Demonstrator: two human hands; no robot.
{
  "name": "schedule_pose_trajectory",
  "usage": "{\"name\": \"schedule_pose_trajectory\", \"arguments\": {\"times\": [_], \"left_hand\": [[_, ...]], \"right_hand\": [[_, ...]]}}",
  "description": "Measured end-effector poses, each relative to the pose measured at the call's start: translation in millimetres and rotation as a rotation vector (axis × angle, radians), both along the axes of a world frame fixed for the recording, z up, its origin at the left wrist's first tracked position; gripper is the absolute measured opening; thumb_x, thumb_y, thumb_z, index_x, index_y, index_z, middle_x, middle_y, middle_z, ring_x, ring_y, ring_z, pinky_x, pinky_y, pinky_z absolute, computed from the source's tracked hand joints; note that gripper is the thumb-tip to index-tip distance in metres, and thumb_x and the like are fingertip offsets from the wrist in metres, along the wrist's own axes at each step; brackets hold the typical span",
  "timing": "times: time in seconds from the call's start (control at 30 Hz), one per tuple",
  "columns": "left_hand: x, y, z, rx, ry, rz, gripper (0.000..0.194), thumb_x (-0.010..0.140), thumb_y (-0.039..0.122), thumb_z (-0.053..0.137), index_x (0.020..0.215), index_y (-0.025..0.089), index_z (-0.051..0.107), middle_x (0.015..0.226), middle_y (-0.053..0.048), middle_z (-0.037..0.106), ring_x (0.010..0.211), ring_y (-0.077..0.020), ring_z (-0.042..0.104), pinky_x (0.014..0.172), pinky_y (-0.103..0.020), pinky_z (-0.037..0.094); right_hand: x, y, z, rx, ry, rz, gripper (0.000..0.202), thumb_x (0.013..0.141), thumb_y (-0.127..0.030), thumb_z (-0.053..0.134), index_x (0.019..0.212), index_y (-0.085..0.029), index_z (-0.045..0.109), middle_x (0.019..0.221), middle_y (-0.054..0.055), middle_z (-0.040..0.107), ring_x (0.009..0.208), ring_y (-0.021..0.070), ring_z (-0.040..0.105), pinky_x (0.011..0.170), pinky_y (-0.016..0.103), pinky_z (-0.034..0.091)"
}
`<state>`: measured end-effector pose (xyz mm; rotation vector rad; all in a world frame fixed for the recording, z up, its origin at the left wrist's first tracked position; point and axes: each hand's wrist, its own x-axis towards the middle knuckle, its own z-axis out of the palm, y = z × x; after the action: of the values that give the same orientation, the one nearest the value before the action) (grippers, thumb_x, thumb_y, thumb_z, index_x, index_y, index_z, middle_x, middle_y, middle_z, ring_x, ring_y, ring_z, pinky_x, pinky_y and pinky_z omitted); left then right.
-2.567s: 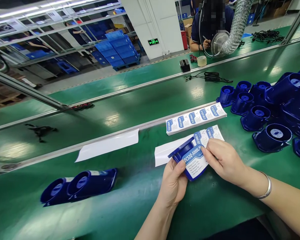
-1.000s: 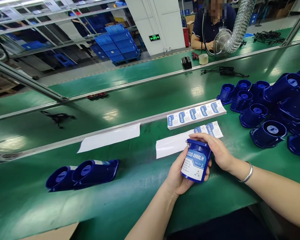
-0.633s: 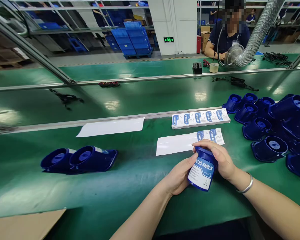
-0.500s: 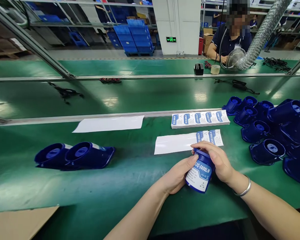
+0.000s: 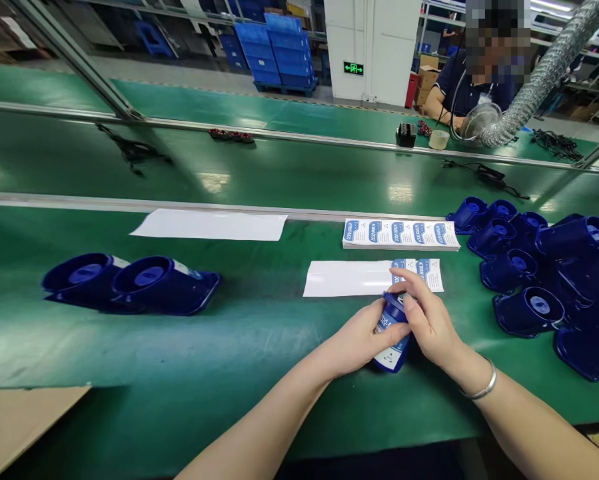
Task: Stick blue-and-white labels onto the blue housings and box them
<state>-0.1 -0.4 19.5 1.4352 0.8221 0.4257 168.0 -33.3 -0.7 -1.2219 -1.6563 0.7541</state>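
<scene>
A small blue plastic housing (image 5: 394, 309) with a blue-and-white label (image 5: 389, 358) round its side is between my hands, above the green bench. My left hand (image 5: 362, 341) wraps it from the left, its thumb lying across the label. With bent fingers, my right hand (image 5: 432, 327) grips the upper right of the housing; its fingertips are at the top rim. Just beyond lies a label sheet (image 5: 344, 279), bare white on the left with a few labels at its right end, partly covered by my right fingers. A stack of label sheets (image 5: 399, 235) lies behind it.
Several blue housings (image 5: 539, 305) are piled on the right. Two labelled housings (image 5: 166, 285) stand on the left, near a blank white sheet (image 5: 209, 225). Cardboard (image 5: 24, 423) covers the lower left corner. A metal rail (image 5: 279, 136) crosses the bench; a co-worker (image 5: 499, 87) sits beyond.
The housing has turned in my hands, so its label faces more to the side. My left thumb has moved down across the label, and my right fingers have shifted around the rim. The view has tilted.
</scene>
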Motion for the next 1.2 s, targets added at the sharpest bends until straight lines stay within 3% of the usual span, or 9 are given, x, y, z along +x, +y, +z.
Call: {"name": "schedule_pose_trajectory", "arguments": {"times": [0.23, 0.5, 0.6, 0.7, 0.8, 1.0, 1.2], "left_hand": [[2, 1, 5.0, 0.052, 0.074, -0.002, 0.038, 0.079, 0.037, 0.068, 0.11, 0.016, 0.058, 0.095, -0.005, 0.066, 0.089, -0.0241, 0.062, 0.076, -0.033, 0.051], [7, -6, -4.6, 0.094, 0.082, 0.045, 0.057, 0.071, 0.028, 0.075, 0.123, 0.017, 0.055, 0.098, -0.007, 0.069, 0.086, -0.0247, 0.065, 0.067, -0.031, 0.05], [5, -6, -6.5, -0.031, -0.062, 0.042, 0.065, 0.069, 0.034, 0.082, 0.126, 0.018, 0.056, 0.111, -0.009, 0.069, 0.096, -0.0269, 0.065, 0.075, -0.033, 0.051], [1, -2, -8.4, -0.328, -0.337, 0.064, 0.054, 0.082, 0.051, 0.073, 0.121, 0.016, 0.064, 0.114, -0.012, 0.069, 0.103, -0.0267, 0.064, 0.086, -0.035, 0.049], [0, 2, -14.1, -0.547, -0.453, 0.158, 0.047, 0.088, 0.054, 0.066, 0.113, 0.014, 0.07, 0.107, -0.012, 0.071, 0.098, -0.0232, 0.064, 0.085, -0.033, 0.048], [3, 2, -23.5, -0.688, -0.474, 0.209, 0.042, 0.083, 0.049, 0.076, 0.111, 0.017, 0.073, 0.101, -0.009, 0.072, 0.089, -0.0184, 0.063, 0.079, -0.029, 0.047], [6, 1, -20.9, -0.668, -0.508, 0.216, 0.038, 0.087, 0.045, 0.072, 0.112, 0.016, 0.073, 0.101, -0.009, 0.073, 0.088, -0.0164, 0.062, 0.078, -0.027, 0.046]], "right_hand": [[-4, -3, 0.6, -0.013, -0.039, -0.022, 0.042, 0.103, -0.039, 0.038, 0.141, -0.024, 0.045, 0.113, 0.007, 0.064, 0.106, 0.0234, 0.061, 0.094, 0.04, 0.048], [-4, -3, 2.8, 0.009, -0.061, -0.014, 0.045, 0.102, -0.041, 0.038, 0.144, -0.025, 0.043, 0.114, 0.008, 0.064, 0.107, 0.0249, 0.062, 0.096, 0.042, 0.048], [1, 0, 1.0, -0.038, 0.012, -0.022, 0.046, 0.101, -0.044, 0.041, 0.144, -0.025, 0.042, 0.112, 0.007, 0.067, 0.106, 0.0265, 0.063, 0.095, 0.044, 0.048], [5, 3, -2.2, -0.047, 0.157, -0.014, 0.047, 0.101, -0.049, 0.04, 0.142, -0.026, 0.045, 0.112, 0.008, 0.068, 0.106, 0.0284, 0.063, 0.096, 0.047, 0.048], [6, 6, -5.3, -0.03, 0.283, -0.007, 0.05, 0.099, -0.053, 0.041, 0.14, -0.026, 0.047, 0.113, 0.01, 0.067, 0.105, 0.03, 0.064, 0.095, 0.051, 0.049], [5, 6, -9.1, -0.019, 0.352, 0.011, 0.048, 0.098, -0.052, 0.044, 0.137, -0.025, 0.051, 0.112, 0.01, 0.066, 0.106, 0.031, 0.062, 0.093, 0.052, 0.049], [7, 7, -12.0, 0.032, 0.283, 0.002, 0.048, 0.098, -0.052, 0.044, 0.136, -0.024, 0.051, 0.111, 0.01, 0.067, 0.103, 0.0301, 0.063, 0.092, 0.05, 0.046]]}}
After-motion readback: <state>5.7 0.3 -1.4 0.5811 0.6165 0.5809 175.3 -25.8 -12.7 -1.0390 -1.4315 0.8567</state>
